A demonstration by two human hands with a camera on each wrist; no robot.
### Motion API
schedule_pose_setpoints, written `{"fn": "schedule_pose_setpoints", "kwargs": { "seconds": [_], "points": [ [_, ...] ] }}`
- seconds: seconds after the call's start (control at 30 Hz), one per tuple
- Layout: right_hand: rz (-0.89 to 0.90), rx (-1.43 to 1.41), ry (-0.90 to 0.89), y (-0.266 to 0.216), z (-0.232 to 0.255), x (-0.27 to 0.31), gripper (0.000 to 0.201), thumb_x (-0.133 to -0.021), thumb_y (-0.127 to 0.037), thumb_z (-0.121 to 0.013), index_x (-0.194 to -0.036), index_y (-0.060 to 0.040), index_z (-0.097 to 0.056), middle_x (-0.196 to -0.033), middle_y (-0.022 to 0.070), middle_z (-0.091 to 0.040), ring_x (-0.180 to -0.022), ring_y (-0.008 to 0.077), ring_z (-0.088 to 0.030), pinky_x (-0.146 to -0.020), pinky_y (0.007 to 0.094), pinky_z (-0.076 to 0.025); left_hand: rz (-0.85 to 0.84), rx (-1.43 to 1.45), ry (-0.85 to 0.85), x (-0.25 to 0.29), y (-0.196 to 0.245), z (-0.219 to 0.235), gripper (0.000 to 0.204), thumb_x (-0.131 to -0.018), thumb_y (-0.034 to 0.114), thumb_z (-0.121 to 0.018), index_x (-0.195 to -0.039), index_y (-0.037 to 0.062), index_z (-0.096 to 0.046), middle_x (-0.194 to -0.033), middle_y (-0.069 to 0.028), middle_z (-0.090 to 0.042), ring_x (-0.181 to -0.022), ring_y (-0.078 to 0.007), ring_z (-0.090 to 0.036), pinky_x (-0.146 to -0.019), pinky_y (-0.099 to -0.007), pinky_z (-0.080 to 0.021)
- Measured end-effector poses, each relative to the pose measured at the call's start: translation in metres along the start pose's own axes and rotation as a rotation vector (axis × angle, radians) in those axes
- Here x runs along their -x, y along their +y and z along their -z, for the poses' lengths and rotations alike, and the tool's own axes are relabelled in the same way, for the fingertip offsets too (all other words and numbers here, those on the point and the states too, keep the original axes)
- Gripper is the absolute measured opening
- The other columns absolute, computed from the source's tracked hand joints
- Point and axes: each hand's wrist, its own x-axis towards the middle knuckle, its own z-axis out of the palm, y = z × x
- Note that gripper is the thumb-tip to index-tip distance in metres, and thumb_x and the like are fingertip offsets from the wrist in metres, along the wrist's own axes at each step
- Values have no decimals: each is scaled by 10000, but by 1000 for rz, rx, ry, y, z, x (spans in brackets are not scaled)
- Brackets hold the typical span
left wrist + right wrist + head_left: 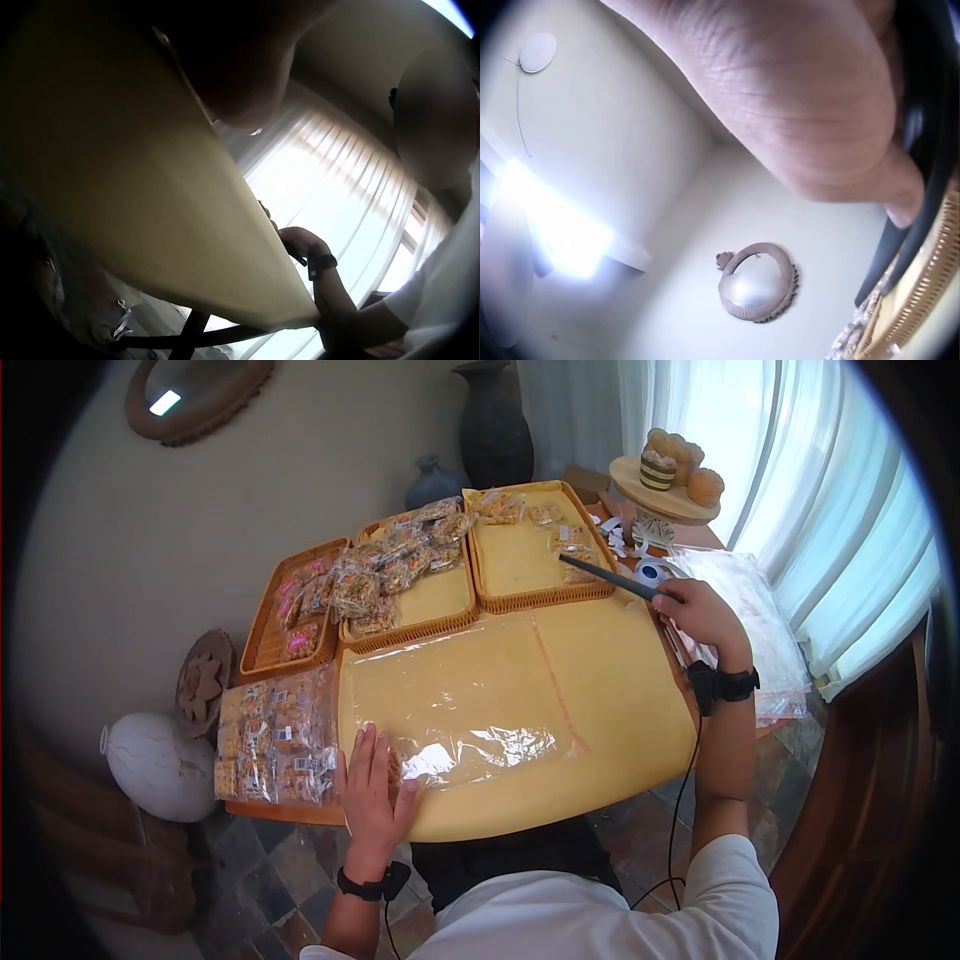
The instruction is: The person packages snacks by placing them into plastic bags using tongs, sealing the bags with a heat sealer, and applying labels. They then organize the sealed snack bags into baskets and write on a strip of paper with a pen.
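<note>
My right hand grips dark grey tongs, whose tips reach over the right wicker tray at a wrapped snack packet. In the right wrist view both arms of the tongs show beside the fingers. Flat across the table lies a large clear plastic bag with a red line near its right end. My left hand rests on the bag's left end, fingers straight. Part of a snack packet shows beside that hand's fingers. The left wrist view shows mostly the tabletop.
Left of the hand lies a clear bag filled with snack packets. Two more wicker trays with wrapped snacks stand behind. At right are a stack of plastic bags, a tape roll and a round stand with bread-like items.
</note>
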Motion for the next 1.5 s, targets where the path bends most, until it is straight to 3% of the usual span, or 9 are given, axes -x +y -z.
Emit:
{"fn": "schedule_pose_setpoints", "kwargs": {
  "seconds": [0.07, 0.13, 0.2, 0.3, 0.7, 0.97, 1.27, 1.3, 1.5],
  "points": [
    [-62, 111, 204, 4, -11, -10, 324, -996, -267, -682, -1114, 27, -749, -940, 208, -746, -930, 363, -713, -887, 445, -534, -24, 8, 35, -2, -6, 2, 718, -1051, 499, -554, -1563, -4, -510, -1657, -218, -466, -1559, -403, -406, -1286, -597, -205],
    [-8, 127, 281, 18, -28, -28, 325, -1032, -278, -657, -1084, 28, -752, -866, 167, -737, -808, 291, -728, -782, 427, -564, -1, 33, 53, -4, -8, 2, 704, -1052, 484, -561, -1557, -5, -516, -1651, -213, -477, -1554, -392, -417, -1283, -588, -214],
    [-163, -313, 112, 12, -38, -49, 379, -1070, -309, -635, -989, 47, -737, -806, 141, -721, -659, 225, -711, -617, 383, -564, -9, 47, 44, -3, -10, -1, 702, -1048, 474, -570, -1557, -6, -515, -1647, -211, -482, -1552, -387, -421, -1282, -584, -220],
    [-111, -438, -9, 1, -47, -96, 434, -1088, -334, -631, -905, 53, -705, -776, 117, -702, -568, 185, -679, -524, 331, -565, -7, 55, 31, -3, -11, -6, 696, -1041, 457, -585, -1554, -7, -517, -1642, -208, -489, -1549, -379, -427, -1279, -577, -230],
    [-299, -688, -242, -67, -82, -252, 270, -1088, -205, -640, -1031, 59, -653, -806, 149, -702, -627, 229, -708, -562, 377, -611, 35, 93, 124, -1, -12, -8, 660, -1013, 405, -644, -1527, 2, -545, -1596, -215, -533, -1506, -397, -470, -1255, -577, -269],
    [-358, -696, -263, -68, -103, -276, 166, -1078, -138, -644, -1049, 26, -653, -850, 131, -704, -644, 187, -682, -581, 342, -603, 48, 106, 118, -2, -11, -7, 654, -995, 426, -676, -1492, 12, -580, -1585, -212, -545, -1492, -396, -486, -1247, -575, -290],
    [-355, -850, -379, -28, -70, -196, 216, -1088, -183, -642, -947, -19, -636, -806, 51, -654, -602, 129, -601, -530, 263, -545, 17, 116, 111, -5, -14, -3, 596, -1009, 353, -668, -1473, -12, -582, -1571, -237, -553, -1456, -450, -512, -1207, -543, -355],
    [-212, -816, -381, -19, -63, -174, 212, -1084, -185, -648, -939, -31, -640, -801, 40, -662, -602, 123, -606, -518, 258, -538, 16, 116, 109, -4, -15, -4, 612, -1009, 349, -670, -1490, -16, -569, -1580, -244, -542, -1463, -458, -502, -1202, -546, -361],
    [-316, -689, -251, -20, -21, 12, 206, -1061, -188, -677, -915, -45, -647, -759, 27, -665, -565, 99, -605, -506, 235, -470, 17, 118, 76, -6, -17, -1, 648, -1037, 403, -630, -1525, -14, -537, -1602, -244, -517, -1492, -451, -473, -1205, -550, -359]
  ]
}}
